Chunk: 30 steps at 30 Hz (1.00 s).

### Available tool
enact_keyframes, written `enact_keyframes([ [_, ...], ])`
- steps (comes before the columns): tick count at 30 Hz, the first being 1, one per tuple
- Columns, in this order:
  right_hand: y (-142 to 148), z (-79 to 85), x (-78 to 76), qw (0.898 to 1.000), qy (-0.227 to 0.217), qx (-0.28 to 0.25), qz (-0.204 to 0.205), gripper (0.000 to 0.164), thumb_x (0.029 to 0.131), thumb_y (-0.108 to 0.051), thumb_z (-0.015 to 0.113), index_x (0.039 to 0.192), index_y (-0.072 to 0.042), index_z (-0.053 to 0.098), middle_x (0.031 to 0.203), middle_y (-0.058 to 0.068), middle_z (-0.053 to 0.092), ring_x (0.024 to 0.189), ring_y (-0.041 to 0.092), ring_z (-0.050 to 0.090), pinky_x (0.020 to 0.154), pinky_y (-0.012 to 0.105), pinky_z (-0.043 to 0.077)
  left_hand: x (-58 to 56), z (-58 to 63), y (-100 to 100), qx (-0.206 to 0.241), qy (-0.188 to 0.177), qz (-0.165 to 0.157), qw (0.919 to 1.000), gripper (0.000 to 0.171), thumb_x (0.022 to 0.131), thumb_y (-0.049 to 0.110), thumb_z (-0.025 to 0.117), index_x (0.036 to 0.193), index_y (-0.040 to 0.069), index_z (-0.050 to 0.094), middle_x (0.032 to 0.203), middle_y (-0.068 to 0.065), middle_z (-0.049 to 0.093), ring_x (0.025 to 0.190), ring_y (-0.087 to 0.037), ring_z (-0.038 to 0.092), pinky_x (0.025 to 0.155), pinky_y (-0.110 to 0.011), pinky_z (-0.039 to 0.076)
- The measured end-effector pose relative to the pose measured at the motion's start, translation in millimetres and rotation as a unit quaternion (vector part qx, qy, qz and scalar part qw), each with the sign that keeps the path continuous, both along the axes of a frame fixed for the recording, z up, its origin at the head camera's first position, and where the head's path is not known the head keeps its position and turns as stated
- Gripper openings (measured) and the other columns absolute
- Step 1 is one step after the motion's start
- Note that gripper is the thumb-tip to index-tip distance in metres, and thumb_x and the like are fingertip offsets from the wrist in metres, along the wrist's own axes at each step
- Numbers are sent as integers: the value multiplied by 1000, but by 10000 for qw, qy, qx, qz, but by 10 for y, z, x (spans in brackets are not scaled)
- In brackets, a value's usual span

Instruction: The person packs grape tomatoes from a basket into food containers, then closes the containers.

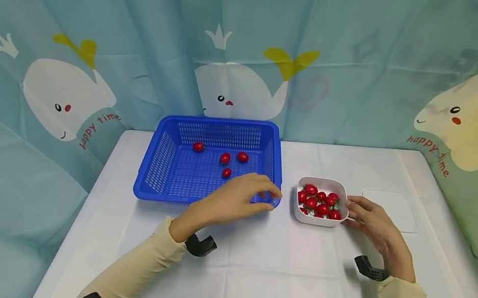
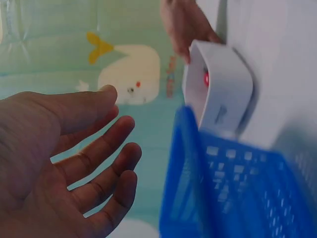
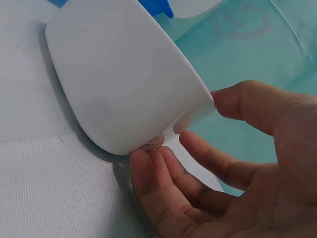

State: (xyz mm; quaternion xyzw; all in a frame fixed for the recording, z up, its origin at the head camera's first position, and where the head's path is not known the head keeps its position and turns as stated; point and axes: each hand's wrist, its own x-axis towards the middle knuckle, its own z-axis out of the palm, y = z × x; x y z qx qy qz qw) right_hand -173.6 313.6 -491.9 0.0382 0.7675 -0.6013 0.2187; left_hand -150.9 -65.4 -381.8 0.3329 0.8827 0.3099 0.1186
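My left hand [image 1: 236,195] hovers over the right front corner of a blue plastic basket [image 1: 158,193], fingers loosely bent. In the left wrist view this hand [image 2: 74,153] has nothing between its thumb and fingers. Several cherry tomatoes [image 1: 225,158] lie on the basket's floor. To the right stands a small white container [image 1: 316,221] with several more cherry tomatoes [image 1: 322,209] in it. My right hand [image 1: 376,226] holds the container by its right side. In the right wrist view, the thumb is at the rim and fingertips [image 3: 143,161] are at the container's lower edge.
A clear, flat rectangular lid [image 1: 392,210] lies on the white tablecloth [image 1: 283,289] behind the right hand. A blue-green curtain [image 1: 258,18] printed with whales hangs behind and beside the table.
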Motion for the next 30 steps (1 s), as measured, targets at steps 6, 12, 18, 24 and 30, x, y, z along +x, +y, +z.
enact_keyframes([
  [6,0,-28,-6,10000,0,-46,-24,63,109,-34,54,152,8,34,116,-15,59,101,-2,64,88,18,58,-113,119,-273,47,140,450,9989,33,100,23,71,132,17,68,126,2,70,111,-19,64,93,-37,57],
  [12,0,-30,-7,10000,33,10,-34,65,109,-36,54,153,8,34,118,-13,58,101,-2,63,88,18,58,-252,178,-480,-103,432,666,9968,31,101,23,71,131,16,68,123,1,71,104,-17,63,90,-35,56],
  [18,8,-13,-1,10000,14,46,-47,66,109,-38,54,152,7,35,116,-14,59,101,-2,63,88,18,58,-426,189,-683,-259,348,984,9942,31,101,23,70,131,17,69,119,-1,70,104,-21,63,89,-38,56],
  [24,12,-21,-7,10000,-14,55,-25,65,109,-37,53,153,7,34,119,-12,57,101,-1,62,88,18,58,-652,135,-896,-421,249,1201,9916,30,102,22,69,130,12,69,127,-8,72,106,-25,65,92,-42,56],
  [30,9,-24,-5,10000,11,38,-31,64,110,-36,53,153,7,34,117,-13,58,101,-1,62,88,18,58,-847,61,-1114,-583,165,1365,9888,31,101,18,70,130,7,69,129,-14,71,105,-28,65,92,-45,56],
])
